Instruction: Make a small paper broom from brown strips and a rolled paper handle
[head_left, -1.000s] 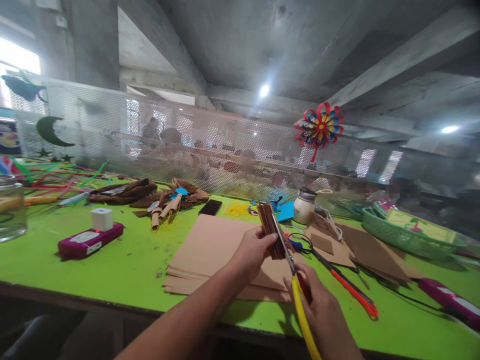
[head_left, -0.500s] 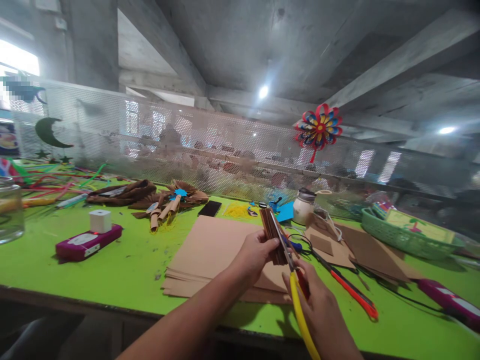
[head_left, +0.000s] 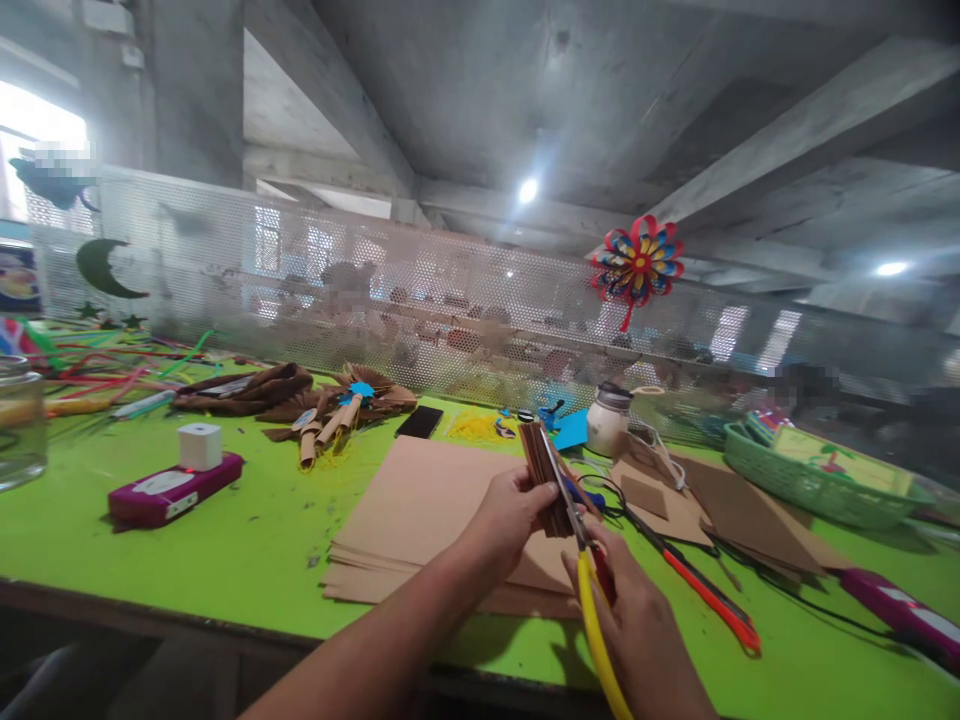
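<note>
Pinching a folded strip [head_left: 541, 462] upright in the left hand [head_left: 510, 514], thumb and fingers clamped on its lower half, just above the sheet stack [head_left: 420, 500] near the front edge of the worktop [head_left: 247, 545]. Gripping yellow scissors [head_left: 589, 600] in the right hand [head_left: 643, 628], fist closed round the handles, blades laid along the strip's right side, tips near its top. Blades biting or merely resting: impossible to tell. Judging by this, folding done, trimming in hand, no offcut visible. Toward the back edge, left of centre, finished fans [head_left: 341, 398] heaped together; beneath the hands, plain sheets uncut, so probably much left.
</note>
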